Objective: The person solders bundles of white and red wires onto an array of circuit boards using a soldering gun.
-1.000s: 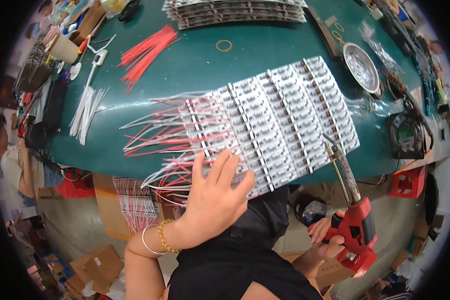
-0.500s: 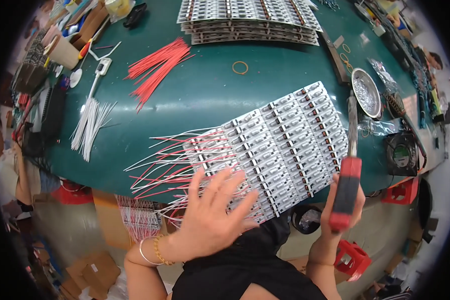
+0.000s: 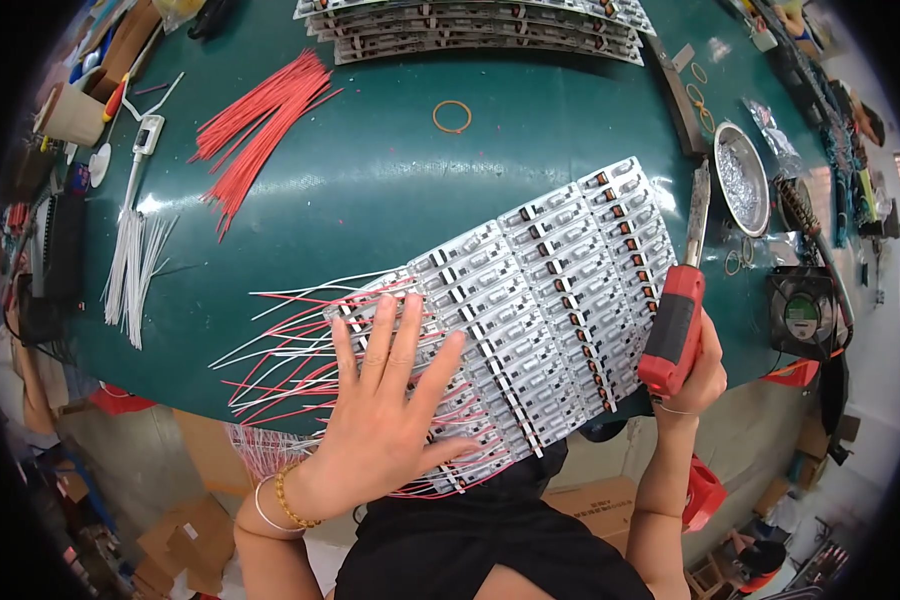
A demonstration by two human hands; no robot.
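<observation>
A panel of small white circuit boards lies tilted over the near edge of the table. Red and white wires fan out from its left side. My left hand lies over this wired side with its fingers spread, palm down. At the panel's right edge, my right hand is closed round a tool with a red and black pistol-shaped handle. The tool's long metal shaft points away from me; its exact kind is unclear. The handle partly hides my right fingers.
Loose red wires and white wires lie on the green table. Stacked panels stand at the back. A metal bowl, a dark bar and a small fan are at the right.
The view has shifted, and the panel appears further left. My left hand has flattened over the wired side. The tool's handle has turned sideways in my right hand.
</observation>
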